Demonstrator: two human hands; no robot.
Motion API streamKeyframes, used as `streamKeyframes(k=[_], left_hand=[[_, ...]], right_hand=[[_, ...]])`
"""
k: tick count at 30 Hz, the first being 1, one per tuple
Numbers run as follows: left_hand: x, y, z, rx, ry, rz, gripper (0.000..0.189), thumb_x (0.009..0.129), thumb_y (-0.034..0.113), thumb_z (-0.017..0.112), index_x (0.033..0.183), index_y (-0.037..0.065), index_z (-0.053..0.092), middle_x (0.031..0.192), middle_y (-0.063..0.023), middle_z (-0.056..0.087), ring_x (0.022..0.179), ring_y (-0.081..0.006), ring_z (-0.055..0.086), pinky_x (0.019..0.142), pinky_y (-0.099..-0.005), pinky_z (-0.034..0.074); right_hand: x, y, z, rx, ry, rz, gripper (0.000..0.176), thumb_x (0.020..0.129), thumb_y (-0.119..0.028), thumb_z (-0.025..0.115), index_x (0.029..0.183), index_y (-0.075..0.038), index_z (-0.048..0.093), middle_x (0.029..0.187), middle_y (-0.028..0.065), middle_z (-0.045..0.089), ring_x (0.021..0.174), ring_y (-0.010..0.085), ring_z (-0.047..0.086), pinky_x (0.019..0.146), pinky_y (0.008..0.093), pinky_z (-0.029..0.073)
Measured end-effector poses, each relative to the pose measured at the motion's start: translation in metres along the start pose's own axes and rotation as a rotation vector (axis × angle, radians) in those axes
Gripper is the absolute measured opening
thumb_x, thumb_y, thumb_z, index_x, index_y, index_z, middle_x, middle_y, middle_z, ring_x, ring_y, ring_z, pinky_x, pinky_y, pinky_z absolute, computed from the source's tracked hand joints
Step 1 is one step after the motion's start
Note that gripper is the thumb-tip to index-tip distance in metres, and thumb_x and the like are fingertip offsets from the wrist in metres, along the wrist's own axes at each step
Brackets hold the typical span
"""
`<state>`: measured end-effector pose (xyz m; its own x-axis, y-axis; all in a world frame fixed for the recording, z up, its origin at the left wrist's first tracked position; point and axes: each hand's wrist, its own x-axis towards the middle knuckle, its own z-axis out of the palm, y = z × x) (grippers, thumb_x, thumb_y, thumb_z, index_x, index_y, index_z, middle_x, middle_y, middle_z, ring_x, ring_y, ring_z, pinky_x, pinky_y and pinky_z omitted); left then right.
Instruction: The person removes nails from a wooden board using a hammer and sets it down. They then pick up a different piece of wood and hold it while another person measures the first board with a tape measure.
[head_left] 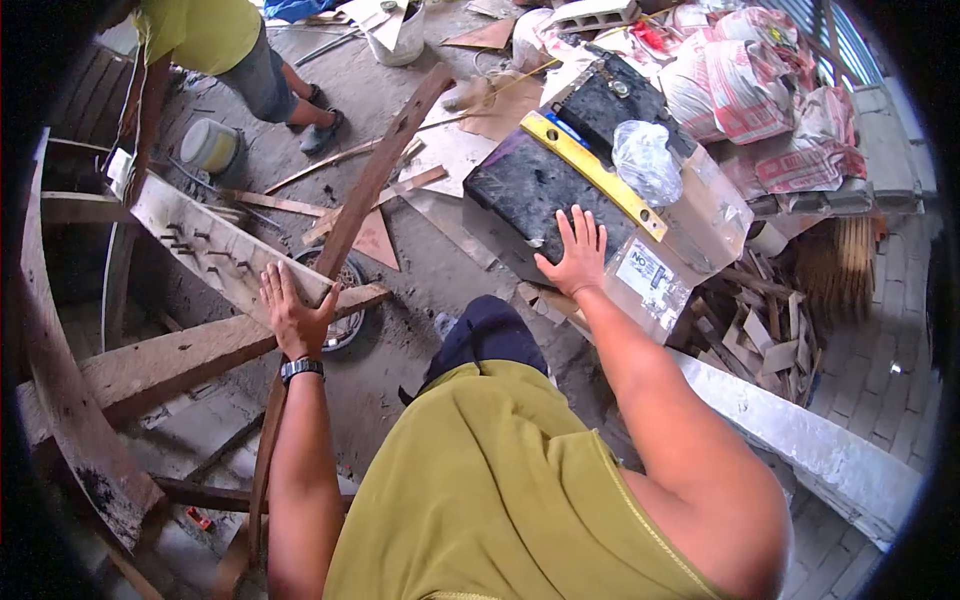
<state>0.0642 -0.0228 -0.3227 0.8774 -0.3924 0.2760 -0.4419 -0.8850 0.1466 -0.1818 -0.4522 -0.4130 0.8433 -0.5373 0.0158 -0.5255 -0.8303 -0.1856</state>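
Plank (205,238) supports the splayed left hand (293,315); right hand (575,252) lies open on perhaps a battery (520,180).

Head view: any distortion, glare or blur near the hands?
Head view: strong fisheye, with a black vignette all round the frame; soft daylight and only faint shadows; glare on the clear plastic bag; the left hand on the nailed plank and the right hand flat on the dark panel are both sharp.

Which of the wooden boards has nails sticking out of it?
The pale flat board under the left hand: bent nails stand out of its upper face. The darker beam beneath it and the long brown strip leaning across show no nails.
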Motion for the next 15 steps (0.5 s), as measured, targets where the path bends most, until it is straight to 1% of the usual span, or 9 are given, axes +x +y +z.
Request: streamKeyframes(k=[6,11,13,15], left_hand=[[0.0013,0.003,-0.0023,-0.008,0.014,0.018,0.102,0.076,0.053,0.087,0.151,-0.005,0.048,0.156,-0.0295,0.047,0.15,-0.0447,0.039,0.126,-0.0516,0.028],[0.0007,0.0045,-0.0022,-0.024,0.014,0.002,0.102,0.076,0.051,0.088,0.151,-0.005,0.048,0.157,-0.0291,0.046,0.15,-0.0443,0.039,0.126,-0.051,0.029],[0.0002,0.0029,-0.0006,-0.02,-0.013,-0.003,0.104,0.078,0.05,0.087,0.154,-0.005,0.042,0.159,-0.0292,0.044,0.153,-0.043,0.034,0.127,-0.0504,0.026],[0.0002,0.0039,-0.0013,-0.028,-0.011,0.001,0.104,0.078,0.049,0.087,0.154,-0.005,0.042,0.159,-0.0294,0.044,0.153,-0.0431,0.034,0.127,-0.0504,0.026]], right_hand=[[0.0006,-0.0021,0.0003,-0.014,-0.004,0.001,0.097,0.081,-0.056,0.075,0.163,-0.021,0.035,0.171,0.0114,0.026,0.159,0.0321,0.021,0.128,0.0554,0.012],[0.0007,-0.0019,-0.0019,-0.013,-0.009,-0.001,0.098,0.081,-0.057,0.074,0.163,-0.021,0.034,0.171,0.0119,0.026,0.159,0.0331,0.021,0.128,0.0559,0.012],[0.0,0.0007,0.0002,-0.015,0.002,-0.012,0.099,0.08,-0.057,0.074,0.163,-0.021,0.034,0.171,0.0124,0.026,0.158,0.0341,0.021,0.128,0.0566,0.013],[0.0,0.0006,-0.0004,-0.023,0.001,-0.011,0.099,0.08,-0.058,0.074,0.163,-0.021,0.034,0.171,0.0125,0.026,0.158,0.0342,0.021,0.127,0.0568,0.013]])
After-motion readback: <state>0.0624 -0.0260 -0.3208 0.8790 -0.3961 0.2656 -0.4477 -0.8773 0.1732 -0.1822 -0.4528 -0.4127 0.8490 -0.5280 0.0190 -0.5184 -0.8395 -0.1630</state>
